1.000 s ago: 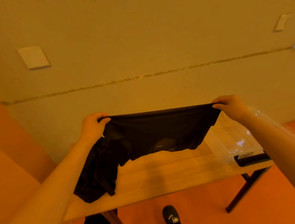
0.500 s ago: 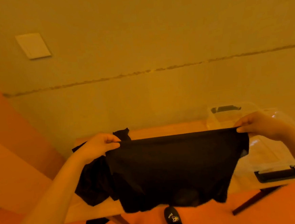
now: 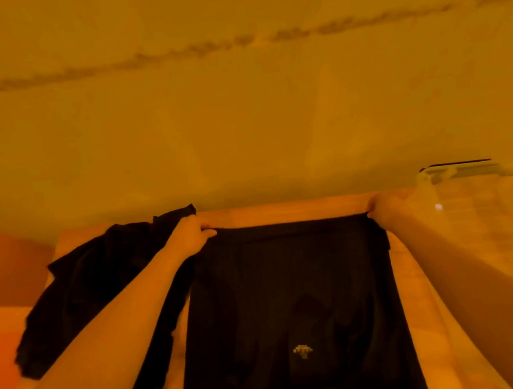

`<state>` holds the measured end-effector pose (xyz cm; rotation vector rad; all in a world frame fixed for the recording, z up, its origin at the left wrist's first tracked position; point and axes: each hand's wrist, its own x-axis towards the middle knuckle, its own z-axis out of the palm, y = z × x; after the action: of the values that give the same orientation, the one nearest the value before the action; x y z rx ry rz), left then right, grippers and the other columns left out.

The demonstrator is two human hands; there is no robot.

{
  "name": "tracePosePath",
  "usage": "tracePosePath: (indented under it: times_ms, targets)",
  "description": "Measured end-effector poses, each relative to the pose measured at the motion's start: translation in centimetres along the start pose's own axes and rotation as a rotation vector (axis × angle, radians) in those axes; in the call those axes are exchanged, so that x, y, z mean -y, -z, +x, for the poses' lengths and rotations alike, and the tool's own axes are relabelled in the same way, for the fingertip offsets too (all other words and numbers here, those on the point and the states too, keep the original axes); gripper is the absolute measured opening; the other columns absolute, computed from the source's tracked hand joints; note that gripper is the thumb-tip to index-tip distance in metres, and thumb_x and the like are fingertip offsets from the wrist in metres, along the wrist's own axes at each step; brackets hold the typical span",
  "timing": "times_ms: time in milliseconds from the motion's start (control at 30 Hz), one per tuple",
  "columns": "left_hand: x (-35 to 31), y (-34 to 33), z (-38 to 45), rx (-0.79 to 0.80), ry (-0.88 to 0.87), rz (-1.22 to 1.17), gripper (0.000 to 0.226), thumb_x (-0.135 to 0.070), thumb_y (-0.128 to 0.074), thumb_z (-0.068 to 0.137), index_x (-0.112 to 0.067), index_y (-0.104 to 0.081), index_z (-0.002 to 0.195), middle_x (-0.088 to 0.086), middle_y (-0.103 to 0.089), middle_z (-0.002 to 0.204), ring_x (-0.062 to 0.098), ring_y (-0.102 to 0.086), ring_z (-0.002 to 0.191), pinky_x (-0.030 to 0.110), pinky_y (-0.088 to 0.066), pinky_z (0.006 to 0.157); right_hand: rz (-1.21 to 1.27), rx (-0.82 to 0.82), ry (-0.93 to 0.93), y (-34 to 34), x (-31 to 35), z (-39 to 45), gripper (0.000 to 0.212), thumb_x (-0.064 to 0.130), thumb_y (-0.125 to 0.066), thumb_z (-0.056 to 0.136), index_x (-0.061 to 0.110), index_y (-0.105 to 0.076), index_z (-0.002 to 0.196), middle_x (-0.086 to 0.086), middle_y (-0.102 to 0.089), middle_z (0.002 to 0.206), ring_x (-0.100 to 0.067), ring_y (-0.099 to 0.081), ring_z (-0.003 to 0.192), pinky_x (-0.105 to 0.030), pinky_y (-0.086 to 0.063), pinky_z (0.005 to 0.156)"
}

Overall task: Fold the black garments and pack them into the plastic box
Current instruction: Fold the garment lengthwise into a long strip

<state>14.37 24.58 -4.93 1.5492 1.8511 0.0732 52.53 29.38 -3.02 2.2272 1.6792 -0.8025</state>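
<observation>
Head view: wooden table (image 3: 296, 211), yellowish wall (image 3: 243, 118)

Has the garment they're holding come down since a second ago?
Yes. The garment was held up in the air above the table; now it lies spread on the tabletop, its top edge near the far side.

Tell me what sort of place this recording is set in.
Probably a plain indoor room set up for folding clothes. A wooden table stands against a bare wall; a black garment is spread on it, a clear plastic box stands at the right, and another dark garment is heaped at the left.
</observation>
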Motion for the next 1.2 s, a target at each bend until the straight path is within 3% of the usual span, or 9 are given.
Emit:
tracePosePath:
  times_ms: [167,300,400,500,667,767,900,1033,1200]
  targets:
    - [0.2,-0.9,3.4,-0.257,-0.017,0.031,0.026,-0.013,-0.054,0.092,-0.002,-0.061,0.115,0.018,-0.062,0.114,0.033,-0.057,0.105,0.038,-0.042,0.090,0.101,-0.082,-0.009,-0.9,-0.5,6.5,0.031,0.010,-0.049,0.091,0.008,-0.054,0.122,-0.017,-0.056,0.123,-0.036,-0.052,0.112,-0.047,-0.043,0.095]
    - [-1.5,-3.5,0.3,-0.470,-0.200,0.341,0.044,-0.015,-0.063,0.084,0.000,-0.052,0.124,0.021,-0.054,0.126,0.039,-0.051,0.116,0.050,-0.043,0.094,0.172,-0.449,0.174,-2.0,0.8,2.5,0.041,0.009,-0.048,0.093,0.005,-0.043,0.133,-0.017,-0.046,0.134,-0.038,-0.047,0.118,-0.039,-0.033,0.097]
    - [-2.0,-8.6,-5.1,-0.404,-0.351,0.427,0.061,-0.030,-0.067,0.077,-0.012,-0.047,0.132,0.012,-0.044,0.141,0.030,-0.041,0.131,0.046,-0.030,0.107,0.067,-0.474,0.341,-6.4,1.0,-4.5,0.050,0.023,-0.056,0.091,0.008,-0.041,0.137,-0.012,-0.042,0.142,-0.029,-0.039,0.131,-0.036,-0.029,0.108]
    - [-0.1,-14.2,-11.5,-0.335,-0.412,0.455,0.060,-0.045,-0.040,0.088,-0.021,-0.027,0.143,0.002,-0.020,0.152,0.022,-0.011,0.143,0.039,-0.006,0.116,0.078,-0.323,0.393,-12.4,-2.1,-10.7,0.063,0.030,-0.059,0.087,0.015,-0.031,0.141,-0.005,-0.027,0.151,-0.019,-0.019,0.140,-0.036,-0.023,0.111]
    - [6.5,-17.8,-18.4,-0.257,-0.335,0.479,0.062,-0.050,0.000,0.094,-0.020,0.001,0.148,0.002,0.008,0.157,0.019,0.007,0.145,0.038,0.002,0.115,-0.105,-0.246,0.483,-19.2,-9.9,-17.0,0.059,0.055,-0.009,0.096,0.028,-0.001,0.148,0.007,0.003,0.157,-0.008,0.006,0.143,-0.028,-0.004,0.112]
    - [8.7,-18.0,-20.6,-0.223,-0.359,0.530,0.062,-0.050,-0.003,0.095,-0.019,0.001,0.148,0.004,0.004,0.157,0.019,0.009,0.144,0.036,0.003,0.115,-0.166,-0.226,0.523,-20.7,-12.5,-18.4,0.060,0.055,-0.010,0.096,0.026,-0.001,0.148,0.010,0.006,0.156,-0.008,0.005,0.144,-0.028,-0.005,0.110]
    - [8.9,-17.9,-22.9,-0.129,-0.311,0.599,0.060,-0.048,-0.005,0.095,-0.017,-0.022,0.144,0.001,-0.032,0.147,0.019,0.009,0.144,0.036,0.001,0.113,-0.235,-0.245,0.539,-21.9,-14.0,-19.6,0.062,0.056,-0.011,0.096,0.025,0.001,0.148,0.008,0.003,0.157,-0.011,0.004,0.144,-0.028,-0.002,0.112]
    - [9.5,-19.8,-25.8,-0.128,-0.285,0.609,0.064,-0.052,-0.004,0.095,-0.015,-0.029,0.140,0.006,-0.035,0.146,0.020,0.007,0.144,0.038,-0.003,0.113,-0.263,-0.245,0.534,-23.0,-15.2,-21.8,0.065,0.058,-0.011,0.095,0.024,0.002,0.148,0.005,0.001,0.157,-0.011,0.005,0.144,-0.030,-0.002,0.112]
    - [10.7,-22.2,-28.9,-0.172,-0.406,0.610,0.068,-0.052,-0.034,0.082,-0.015,-0.030,0.139,0.003,-0.029,0.148,0.020,0.005,0.144,0.038,-0.002,0.113,-0.265,-0.257,0.566,-25.2,-17.3,-24.8,0.070,0.063,-0.009,0.091,0.024,0.000,0.149,0.007,0.005,0.157,-0.012,0.005,0.144,-0.033,-0.003,0.112]
